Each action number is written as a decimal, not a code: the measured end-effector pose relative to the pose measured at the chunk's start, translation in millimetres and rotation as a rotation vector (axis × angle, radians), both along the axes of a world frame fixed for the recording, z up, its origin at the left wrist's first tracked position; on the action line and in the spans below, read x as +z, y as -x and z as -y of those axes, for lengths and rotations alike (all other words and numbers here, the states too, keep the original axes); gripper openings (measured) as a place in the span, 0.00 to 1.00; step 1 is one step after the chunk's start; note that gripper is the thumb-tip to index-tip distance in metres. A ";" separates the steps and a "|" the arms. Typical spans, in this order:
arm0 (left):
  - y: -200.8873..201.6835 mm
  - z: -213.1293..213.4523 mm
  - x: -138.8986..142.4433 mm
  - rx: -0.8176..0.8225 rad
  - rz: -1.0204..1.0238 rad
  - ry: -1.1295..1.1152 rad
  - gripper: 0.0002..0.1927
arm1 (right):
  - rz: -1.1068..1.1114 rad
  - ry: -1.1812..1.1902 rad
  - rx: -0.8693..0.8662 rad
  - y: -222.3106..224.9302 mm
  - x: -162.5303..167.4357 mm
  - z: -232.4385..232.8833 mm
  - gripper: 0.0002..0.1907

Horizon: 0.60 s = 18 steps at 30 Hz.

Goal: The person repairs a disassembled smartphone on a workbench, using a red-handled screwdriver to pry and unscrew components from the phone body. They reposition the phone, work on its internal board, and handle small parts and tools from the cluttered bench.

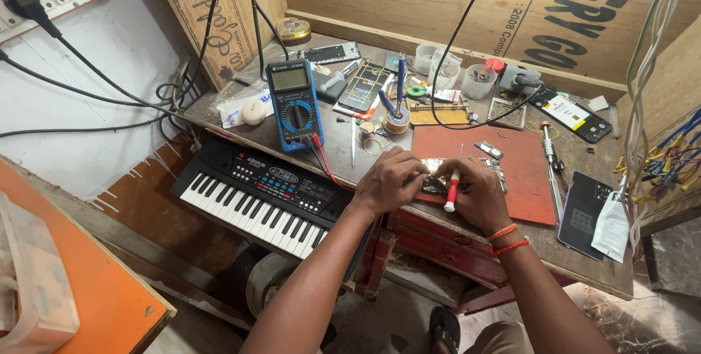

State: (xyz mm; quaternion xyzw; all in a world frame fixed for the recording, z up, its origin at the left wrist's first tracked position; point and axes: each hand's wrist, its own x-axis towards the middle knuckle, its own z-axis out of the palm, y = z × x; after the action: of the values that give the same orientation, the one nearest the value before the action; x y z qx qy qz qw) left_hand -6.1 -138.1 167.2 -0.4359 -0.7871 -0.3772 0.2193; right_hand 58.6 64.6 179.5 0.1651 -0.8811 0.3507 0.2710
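A small circuit board (437, 182) lies on a red mat (511, 171) near the front edge of the table (336, 142), right between the two hands. The left hand (387, 182) rests over the board's left end with its fingers (409, 171) curled down onto it, pinning it to the mat. The right hand (478, 193) sits just to the right, its fingers closed around a small screwdriver with a red and white handle (452, 189); the thin shaft stands nearly upright above the handle, beside the board. Most of the board is hidden under the hands.

The mat's front edge runs almost along the table's front edge, so there is little room toward the person. Bare mat lies open behind and to the right of the hands, apart from a few small parts (489, 151). A blue multimeter (293, 104) stands toward the left edge, its red lead trailing toward the left hand. A dark phone (584, 211) lies by the front right corner, another screwdriver (549, 151) just off the mat's right side. Small plastic cups (478, 82) and a solder reel (396, 120) crowd the back of the table. A black toy keyboard (255, 197) sits below the table's left front edge.
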 end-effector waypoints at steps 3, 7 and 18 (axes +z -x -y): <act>0.0 -0.3 -1.9 0.008 0.007 0.010 0.04 | 0.004 0.007 0.005 -0.5 -0.5 0.5 0.12; -0.1 0.2 -2.6 0.014 0.003 0.017 0.04 | 0.013 -0.001 0.004 -0.8 0.3 1.3 0.12; -5.1 2.5 1.6 -0.011 -0.066 0.039 0.05 | 0.021 -0.011 0.004 -2.2 2.6 2.8 0.12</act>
State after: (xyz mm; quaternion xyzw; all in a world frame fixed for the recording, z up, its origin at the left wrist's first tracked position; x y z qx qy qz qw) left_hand -1.0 -140.6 168.7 -0.4569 -0.7840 -0.3486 0.2347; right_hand 60.8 61.8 182.2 0.1645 -0.8855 0.3482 0.2600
